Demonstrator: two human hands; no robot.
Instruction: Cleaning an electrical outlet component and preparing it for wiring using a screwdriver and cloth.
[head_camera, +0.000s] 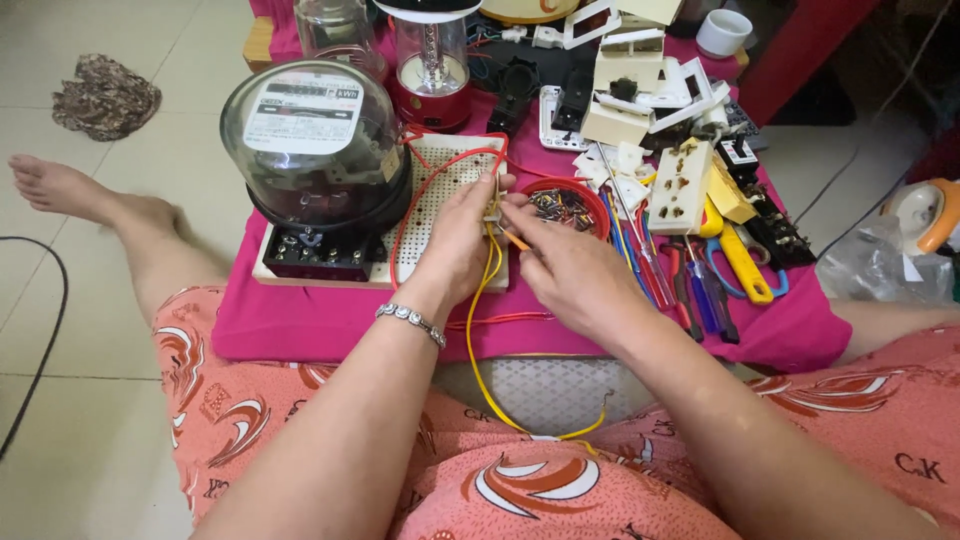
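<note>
I see a small pale connector piece (493, 211) pinched over the right edge of the white perforated board (440, 215), and that is where both hands meet. My left hand (462, 240) closes its fingertips on that piece, with the yellow wire (473, 330) running down from it and looping across the patterned lap below. My right hand (570, 265) is closed on a thin orange-handled tool (517, 240), its tip pointed at the piece; I cannot tell whether the tip touches it. A red wire (425, 185) arcs over the board from the same spot. On the left of the board sits a round glass-domed electric meter (315, 140) on its black base. Just beyond the right hand is a red bowl (565, 205) filled with small metal parts. Further right lie a cream socket plate (682, 187), several screwdrivers (655, 265) and yellow-handled pliers (745, 265), all on the pink cloth (300, 325). Behind the meter stands a red lantern (432, 65), near a heap of white switch frames (640, 85).
</note>
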